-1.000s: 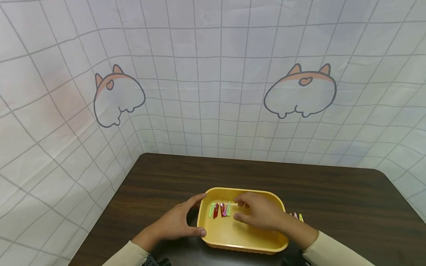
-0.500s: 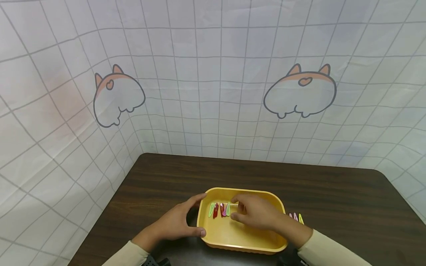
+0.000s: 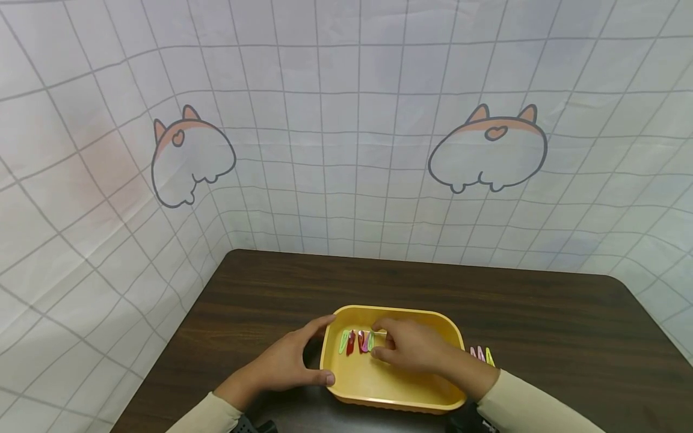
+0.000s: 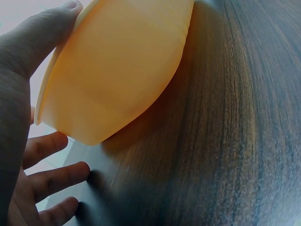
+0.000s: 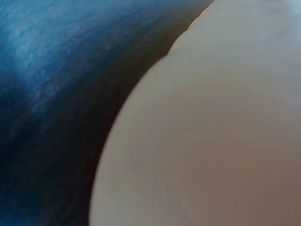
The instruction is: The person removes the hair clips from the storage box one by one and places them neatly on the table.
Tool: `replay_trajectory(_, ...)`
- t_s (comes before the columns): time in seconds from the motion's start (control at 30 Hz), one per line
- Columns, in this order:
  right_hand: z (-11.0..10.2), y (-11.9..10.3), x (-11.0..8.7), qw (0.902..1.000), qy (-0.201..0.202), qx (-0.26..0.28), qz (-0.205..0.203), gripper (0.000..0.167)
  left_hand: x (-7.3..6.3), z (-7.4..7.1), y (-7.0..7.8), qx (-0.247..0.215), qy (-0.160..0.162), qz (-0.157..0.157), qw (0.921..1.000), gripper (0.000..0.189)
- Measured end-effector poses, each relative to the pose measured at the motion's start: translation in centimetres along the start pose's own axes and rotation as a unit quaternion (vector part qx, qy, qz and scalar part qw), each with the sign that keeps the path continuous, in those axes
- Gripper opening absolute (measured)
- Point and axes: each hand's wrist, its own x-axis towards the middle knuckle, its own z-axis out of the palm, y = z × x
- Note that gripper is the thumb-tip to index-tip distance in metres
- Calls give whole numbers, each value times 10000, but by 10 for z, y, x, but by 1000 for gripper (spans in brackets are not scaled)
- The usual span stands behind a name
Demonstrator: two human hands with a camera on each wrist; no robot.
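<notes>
In the head view my left hand (image 3: 292, 359) spans the left end of a yellow plastic tray (image 3: 397, 404), thumb at the near corner and index finger at the far one. The left wrist view shows that thumb against the tray's wall (image 4: 117, 70), other fingers straight and spread. Inside the tray lies a row of snap hair clips: light green (image 3: 343, 341), red (image 3: 351, 343), another red (image 3: 361, 341), pink (image 3: 365, 344) and light green (image 3: 370, 341). My right hand (image 3: 414, 346) has curled thumb and index fingertips at the ends of that last green clip.
Pink clips (image 3: 480, 353) and a yellow clip (image 3: 489, 356) show beside the tray's right end, partly behind my forearm. A dark wooden table (image 3: 552, 325) bears everything. Grid-patterned cloth (image 3: 335, 150) hangs behind and at the left. Beige sleeve (image 5: 202, 141) fills most of the right wrist view.
My right hand has moved a little left, bringing its fingertips up to the right-hand green clip, which has shifted slightly left. The left hand stays put.
</notes>
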Motion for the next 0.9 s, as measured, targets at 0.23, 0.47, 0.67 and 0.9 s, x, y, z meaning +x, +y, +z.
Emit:
replay_trajectory(0.23, 3, 3, 1, 10000, 58, 0, 51, 41, 0, 0, 1, 12, 14, 6, 10000, 102)
replay_trajectory(0.47, 6, 7, 3, 9999, 89, 72, 81, 40, 0, 0, 2, 6, 5, -28, 10000, 102)
replay_trajectory(0.67, 8, 8, 4, 9999, 53, 75, 116, 42, 0, -1, 2, -38, -9, -26, 10000, 101)
replay_trajectory(0.9, 8, 8, 4, 9999, -23, 84, 72, 39, 0, -1, 2, -15, -6, -56, 10000, 102)
